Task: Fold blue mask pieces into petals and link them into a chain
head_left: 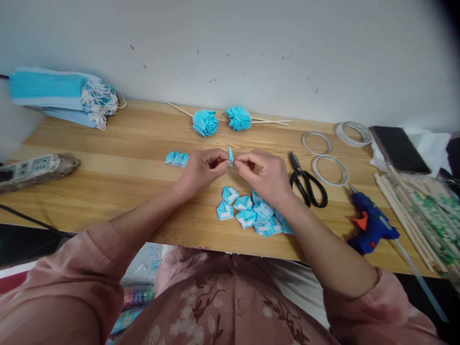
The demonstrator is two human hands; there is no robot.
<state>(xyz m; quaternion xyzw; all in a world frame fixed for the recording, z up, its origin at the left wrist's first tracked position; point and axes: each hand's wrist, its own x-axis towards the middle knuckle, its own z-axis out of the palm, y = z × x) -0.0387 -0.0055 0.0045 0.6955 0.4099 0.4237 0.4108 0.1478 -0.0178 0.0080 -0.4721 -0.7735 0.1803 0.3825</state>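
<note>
Between my two hands, over the middle of the table, is a small folded blue piece [230,154], seen nearly edge-on. My left hand [204,167] pinches its left side between thumb and forefinger. From the other side my right hand [264,171] grips it the same way. Several folded blue pieces with white strips [246,218] lie below my hands, some partly hidden under my right forearm. A short row of folded blue pieces [176,158] rests just left of my left hand. Two blue flowers on sticks, one left [205,122] and one right [238,118], lie behind.
Black-handled scissors [307,182], rolls of tape [354,133] and a blue glue gun [373,223] lie to the right. Beyond them are a dark phone [400,149] and wooden sticks [404,220]. Blue face masks [50,88] and a power strip [32,171] occupy the left.
</note>
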